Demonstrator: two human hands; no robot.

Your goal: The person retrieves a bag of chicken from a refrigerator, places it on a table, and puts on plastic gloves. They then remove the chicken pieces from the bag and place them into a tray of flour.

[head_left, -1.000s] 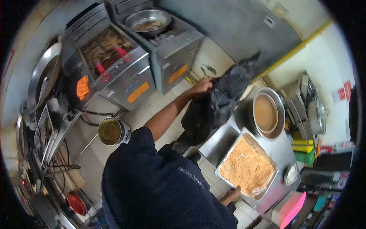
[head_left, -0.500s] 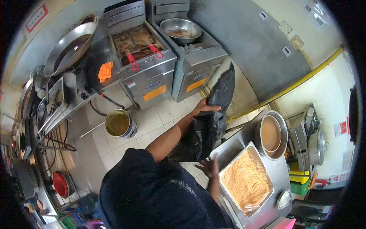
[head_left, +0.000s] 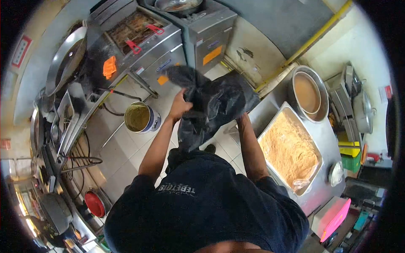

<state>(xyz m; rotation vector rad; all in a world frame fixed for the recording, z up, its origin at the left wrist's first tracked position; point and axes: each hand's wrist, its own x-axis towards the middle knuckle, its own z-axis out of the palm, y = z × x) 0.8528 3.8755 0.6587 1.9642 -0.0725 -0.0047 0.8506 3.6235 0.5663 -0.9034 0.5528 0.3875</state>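
Note:
A crumpled, glossy black plastic bag [head_left: 217, 103] is spread between my two hands, over the tiled floor and in front of my body. My left hand [head_left: 180, 105] is closed on its left side, thumb toward the middle. At the bag's right edge, my right hand [head_left: 243, 118] grips it, with most of the fingers hidden by the black folds. The bag's upper left corner flares out, blurred by motion. Just right of my right forearm is a metal tray [head_left: 261, 137] of orange-tan breading flour [head_left: 291, 147].
A bucket [head_left: 138, 118] stands on the floor at left. Two fryers with red-handled baskets [head_left: 134, 46] and a metal bowl [head_left: 179, 5] are at the back. A bowl of brownish liquid [head_left: 307, 92] sits on the steel table [head_left: 270, 95]. An orange cloth [head_left: 109, 67] lies on the left counter.
My right hand has come up from beside the tray and taken hold of the bag. My left hand has moved left, and the bag is now spread wider. The view has shifted.

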